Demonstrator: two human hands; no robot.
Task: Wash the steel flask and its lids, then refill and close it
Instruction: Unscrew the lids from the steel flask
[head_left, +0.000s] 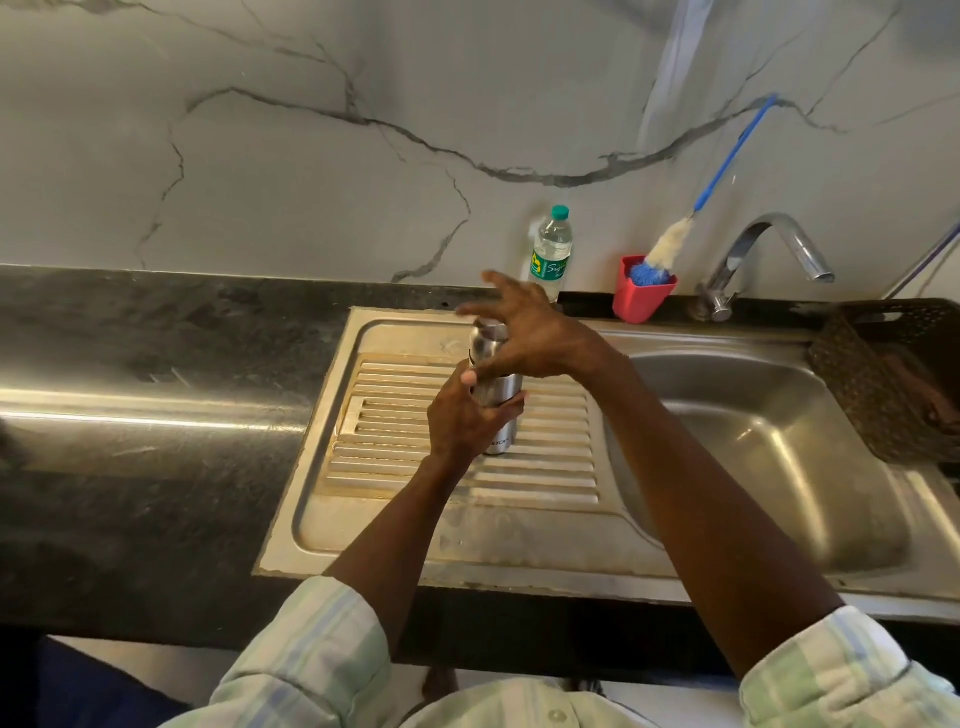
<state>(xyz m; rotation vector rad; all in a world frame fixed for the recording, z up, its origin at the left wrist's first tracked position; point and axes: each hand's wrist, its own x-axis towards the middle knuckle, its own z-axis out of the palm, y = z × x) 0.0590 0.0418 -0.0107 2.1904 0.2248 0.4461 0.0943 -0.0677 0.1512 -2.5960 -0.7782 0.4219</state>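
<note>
A steel flask (500, 395) stands upright on the ribbed drainboard (415, 467) of the steel sink. My left hand (462, 415) grips the flask's body from the left. My right hand (524, 332) hovers at the flask's top with fingers spread; its thumb reaches down along the upper body, and the palm hides part of the steel cap (487, 338). Whether the right hand touches the cap is not clear.
A clear water bottle (551, 252) with a green cap stands against the marble wall. A red cup (641, 291) holds a blue-handled bottle brush (691, 228). The tap (763, 249) arches over the basin (753, 441). A dark woven basket (893, 374) sits at the right. Black counter (130, 415) lies left.
</note>
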